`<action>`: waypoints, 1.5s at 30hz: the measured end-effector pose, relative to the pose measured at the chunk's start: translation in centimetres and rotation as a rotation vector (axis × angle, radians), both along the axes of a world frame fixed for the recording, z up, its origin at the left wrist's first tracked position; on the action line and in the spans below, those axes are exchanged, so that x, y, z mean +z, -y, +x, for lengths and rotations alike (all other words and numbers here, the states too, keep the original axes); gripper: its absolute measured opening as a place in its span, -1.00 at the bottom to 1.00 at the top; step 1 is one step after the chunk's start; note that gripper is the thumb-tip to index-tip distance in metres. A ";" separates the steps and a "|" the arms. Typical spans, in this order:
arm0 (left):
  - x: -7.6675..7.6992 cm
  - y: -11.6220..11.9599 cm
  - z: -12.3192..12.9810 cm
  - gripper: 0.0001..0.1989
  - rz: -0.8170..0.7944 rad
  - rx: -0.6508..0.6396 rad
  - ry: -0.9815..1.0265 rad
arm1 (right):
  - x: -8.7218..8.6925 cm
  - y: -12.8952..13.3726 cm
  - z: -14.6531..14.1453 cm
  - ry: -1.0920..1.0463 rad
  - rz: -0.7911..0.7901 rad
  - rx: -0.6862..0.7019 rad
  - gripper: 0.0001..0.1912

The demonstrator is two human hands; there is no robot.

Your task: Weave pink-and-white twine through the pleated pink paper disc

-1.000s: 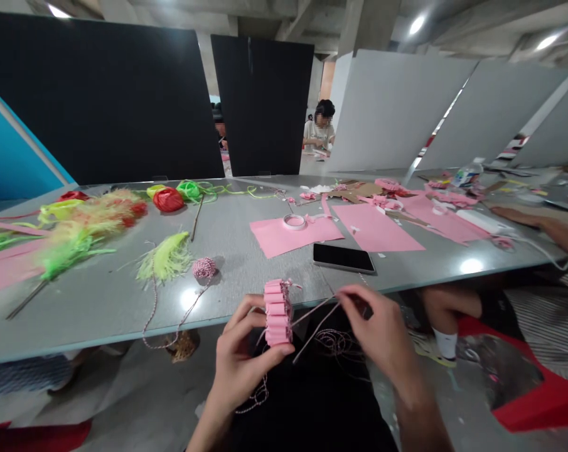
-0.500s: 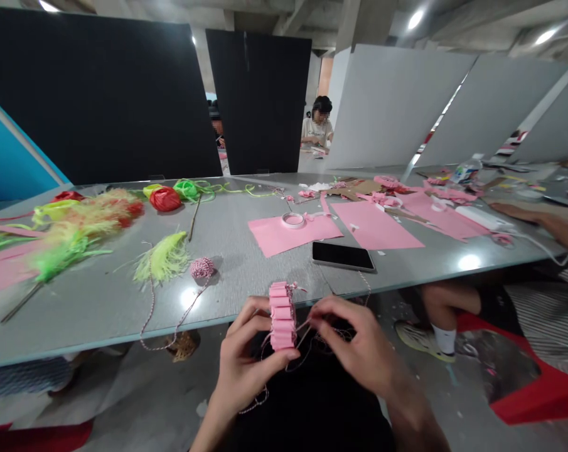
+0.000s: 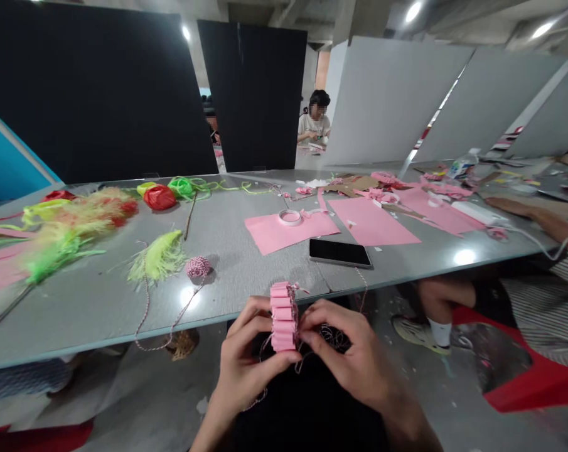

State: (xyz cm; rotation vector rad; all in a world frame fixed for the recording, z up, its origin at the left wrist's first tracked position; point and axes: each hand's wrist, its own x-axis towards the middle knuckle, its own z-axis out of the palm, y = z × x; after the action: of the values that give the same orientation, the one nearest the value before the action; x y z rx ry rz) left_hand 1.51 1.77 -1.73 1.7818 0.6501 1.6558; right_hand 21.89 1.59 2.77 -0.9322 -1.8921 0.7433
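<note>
Ribbed pink-paper bundle (image 3: 284, 317), apparently formed, in left hand's (image 3: 250, 355) grip; right hand (image 3: 352, 351) pinches thin pale cord (image 3: 334, 337) right of bundle; cord seemingly unsecured.

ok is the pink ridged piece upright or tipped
Upright: the pink ridged piece stands tall in the left hand, its ridges stacked vertically.

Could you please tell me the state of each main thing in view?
Left hand: gripping the pink pleated piece
Pink pleated piece: held upright
Right hand: pinched close at the piece's side
Loose string: tangled
Phone: flat, screen dark
Tape roll: flat on pink paper
Twine ball: wound, strand trailing
Bottle: standing
</note>
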 end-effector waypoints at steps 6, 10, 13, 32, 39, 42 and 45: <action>-0.3 -0.3 -1.3 -0.78 0.006 0.101 0.036 | -3.3 -4.7 7.7 0.216 0.035 -0.762 -0.77; -0.4 -0.4 -0.7 -0.79 -0.012 0.072 0.020 | -2.0 -3.1 5.4 0.090 -0.007 -0.456 -0.78; -0.2 -0.3 -0.1 -0.78 -0.012 0.024 -0.015 | -0.5 -0.7 0.7 -0.005 -0.074 -0.012 -0.90; -0.1 0.1 0.0 -0.78 -0.007 0.021 -0.019 | 0.0 0.4 -0.9 -0.029 -0.016 0.066 -0.93; -0.3 0.0 -1.3 -0.79 -0.037 0.123 0.043 | -3.3 -4.2 7.6 0.146 0.029 -0.728 -0.74; -0.4 -0.1 -1.3 -0.80 -0.048 0.137 0.024 | -3.2 -4.6 8.7 0.070 0.045 -0.817 -0.72; -0.4 -0.1 -0.8 -0.80 -0.048 0.082 0.026 | -1.6 -2.4 4.5 -0.027 0.071 -0.448 -0.81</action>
State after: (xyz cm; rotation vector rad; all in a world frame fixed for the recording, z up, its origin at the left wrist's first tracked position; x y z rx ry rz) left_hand 0.76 1.91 -2.13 1.7176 0.7536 1.7010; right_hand 26.35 4.02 1.20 -1.2363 -1.5917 0.4137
